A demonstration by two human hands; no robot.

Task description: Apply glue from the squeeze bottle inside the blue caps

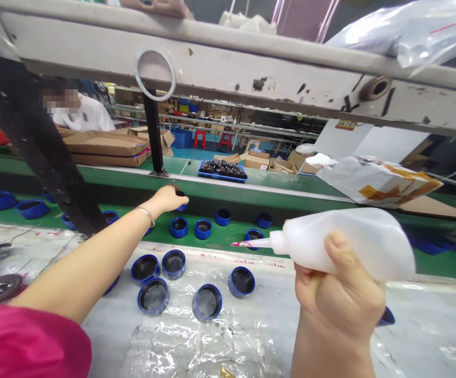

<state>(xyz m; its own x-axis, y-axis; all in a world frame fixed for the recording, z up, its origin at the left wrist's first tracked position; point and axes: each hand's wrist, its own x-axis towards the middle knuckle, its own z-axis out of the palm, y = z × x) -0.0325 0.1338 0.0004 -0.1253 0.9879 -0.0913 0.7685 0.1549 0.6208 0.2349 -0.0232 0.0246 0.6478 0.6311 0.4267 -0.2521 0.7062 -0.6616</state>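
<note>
White plastic squeeze bottle [350, 244] with a slim red-tipped nozzle [247, 243]: we find it wrapped firmly in the right hand [340, 294], held level, tip pointing left, touching no cap that we can see. We judge it poised, not dispensing. The left hand [167, 199] stretches far across, fingers curled over a small round blue cap [180, 207] on the green conveyor belt [228, 236]; whether they grip it, we cannot tell. Nearer, round blue caps [153, 296] stand open side up on a clear plastic sheet [251, 341].
</note>
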